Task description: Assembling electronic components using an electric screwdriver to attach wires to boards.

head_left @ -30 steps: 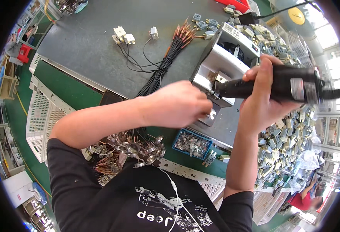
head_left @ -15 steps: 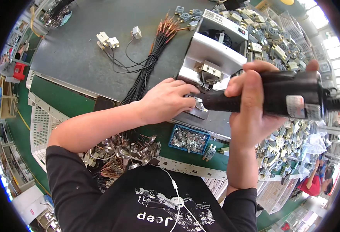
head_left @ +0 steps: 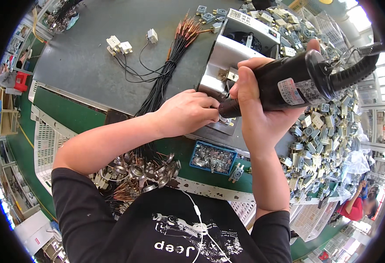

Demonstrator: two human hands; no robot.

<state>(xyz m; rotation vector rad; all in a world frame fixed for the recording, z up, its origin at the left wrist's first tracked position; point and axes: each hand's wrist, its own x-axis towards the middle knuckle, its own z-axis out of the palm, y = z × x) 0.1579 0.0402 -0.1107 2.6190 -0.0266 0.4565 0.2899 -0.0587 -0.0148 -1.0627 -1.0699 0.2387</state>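
Note:
My right hand (head_left: 262, 116) is wrapped round a black electric screwdriver (head_left: 286, 81), held tilted with its cable end up at the right. The tool's narrow nose points down to the left, beside the fingertips of my left hand (head_left: 187, 113). Those fingers are closed on a small part with a shiny metal edge (head_left: 224, 119), low on the front of a silver bench machine (head_left: 229, 52). My fingers and the screwdriver's nose hide most of that part. Left of the machine lies a bundle of black cables (head_left: 157, 90) with copper-coloured ends.
A blue tray (head_left: 210, 169) of small metal pieces sits near the bench's front edge, beside a grey plug-like part (head_left: 236, 172). Piles of grey and cream parts (head_left: 319, 127) cover the right side. Round metal pieces (head_left: 137, 171) gather at my left elbow. White connectors (head_left: 119, 45) lie far left.
The screwdriver has tipped more upright, its rear end swinging up and left, and my right hand has moved left with it. My left hand has stayed nearly in place.

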